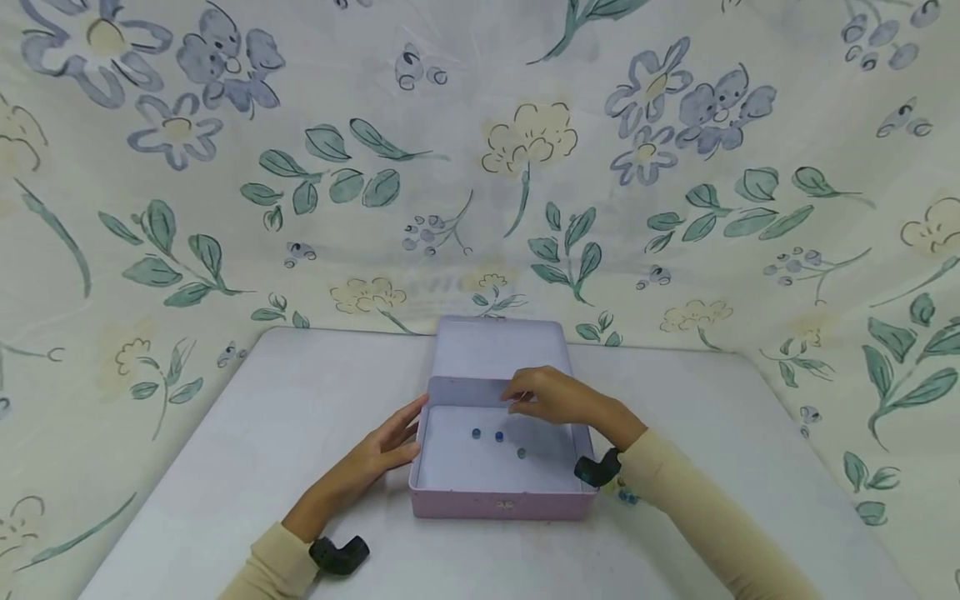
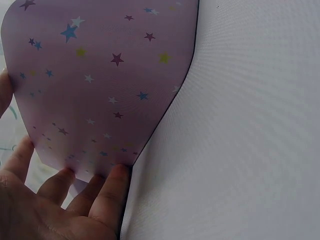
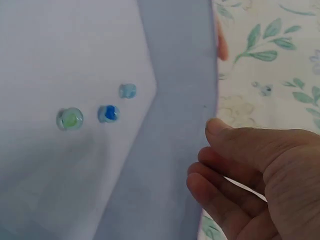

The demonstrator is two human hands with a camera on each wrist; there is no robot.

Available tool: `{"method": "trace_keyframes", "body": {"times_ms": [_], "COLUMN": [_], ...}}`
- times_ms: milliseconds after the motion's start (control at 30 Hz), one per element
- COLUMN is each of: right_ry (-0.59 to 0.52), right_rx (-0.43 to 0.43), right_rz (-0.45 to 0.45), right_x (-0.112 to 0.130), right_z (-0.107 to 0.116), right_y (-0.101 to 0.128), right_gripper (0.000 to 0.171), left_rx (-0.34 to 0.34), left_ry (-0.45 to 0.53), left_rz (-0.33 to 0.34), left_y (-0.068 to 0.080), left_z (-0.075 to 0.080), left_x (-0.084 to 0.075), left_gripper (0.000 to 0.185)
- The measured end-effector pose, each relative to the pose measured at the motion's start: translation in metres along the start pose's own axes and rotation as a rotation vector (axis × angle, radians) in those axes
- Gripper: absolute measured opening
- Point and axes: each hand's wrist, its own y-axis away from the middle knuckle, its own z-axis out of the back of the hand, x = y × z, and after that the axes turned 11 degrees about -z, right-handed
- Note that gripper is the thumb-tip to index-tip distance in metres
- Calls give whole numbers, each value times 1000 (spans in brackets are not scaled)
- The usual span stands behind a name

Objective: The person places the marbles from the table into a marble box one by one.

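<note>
1. Beads (image 3: 108, 114), three of them, lie loose on the floor of the box (image 1: 457, 505), near one another but apart; the box stands on the counter (image 1: 322, 400) with its lid (image 1: 497, 346) tipped back.
2. Your left hand (image 1: 388, 443) has its fingers extended against the outside of the box's left wall, touching it without wrapping round. Light, even contact there should be enough to steady the box; a shove could set the beads rolling.
3. Your right hand (image 1: 558, 396) hangs over the rear of the box, fingers loosely bent, thumb tip apart from the others, and nothing shows between them.
4. Should you place or lift a bead, work low over the floor (such small round things likely bounce and skid) and pinch with thumb and forefinger only.
5. Mind your right sleeve (image 1: 675, 492): small blue pieces (image 1: 628, 497) lie beside the box close to it, partly hidden, and a dragging cuff could scatter them. Lift the forearm clear of the box's edge, too.
</note>
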Motion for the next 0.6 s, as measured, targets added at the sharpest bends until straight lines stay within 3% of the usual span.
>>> {"method": "trace_keyframes", "body": {"times_ms": [267, 600], "right_ry": [-22, -93], "right_rx": [-95, -187], "right_rz": [-17, -131], "right_x": [-8, -39], "right_z": [26, 29], "right_y": [39, 92], "right_gripper": [21, 22], "left_rx": [-3, -8], "left_ry": [-19, -24], "left_rz": [-6, 2], "left_y": [0, -2], "left_z": [1, 1], "left_x": [0, 1], "left_gripper": [71, 72]}}
